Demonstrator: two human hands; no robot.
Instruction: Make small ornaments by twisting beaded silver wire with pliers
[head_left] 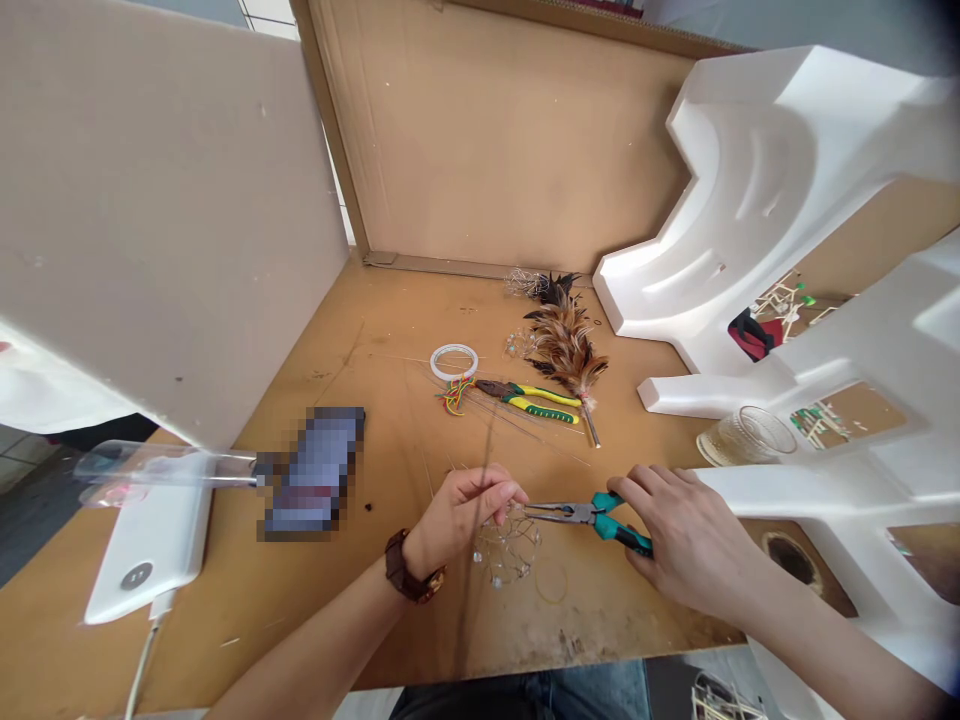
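Note:
My left hand (469, 512), with a brown watch on the wrist, pinches the upper edge of a round wire piece set with pale beads (517, 560). Teal-handled needle-nose pliers (579, 513) are in my right hand (686, 530), its fingers wrapped round the handles. The jaws point left, and their tips reach the wire by my left fingertips; whether they grip it I cannot tell. Beyond my hands lie green-and-yellow pliers (536, 400), a bundle of colourful threads (454, 394), a white ring (454, 362) and brown feathers (562, 335) tied to a stick.
Loose wires lie around the green-and-yellow pliers. At the left are a blurred phone (319, 470) and a white device (154, 540) with a cable. Cardboard (510, 130) stands at the back. On the right are a white foam frame (742, 200) and a glass cup (746, 436).

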